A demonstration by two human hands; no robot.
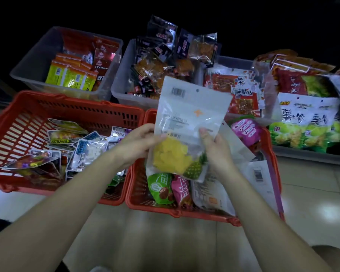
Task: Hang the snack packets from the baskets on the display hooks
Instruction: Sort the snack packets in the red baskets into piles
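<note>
A person held 1 clear packet of dried pineapple (185,122) upright, just above a red basket (185,213) on the floor. The left hand (137,142) pinched the packet's left edge. The right hand (214,146) gripped its right edge, thumb on the front. A small hang hole (197,90) sat clear at the top centre. More packets lay inside the basket, another red basket (67,103) stood left of it, and clear bins (33,61) stood behind it. No hook was in view. The step would likely go best with the low grip kept, the top strip held flat, and the hole squared to a hook.
</note>
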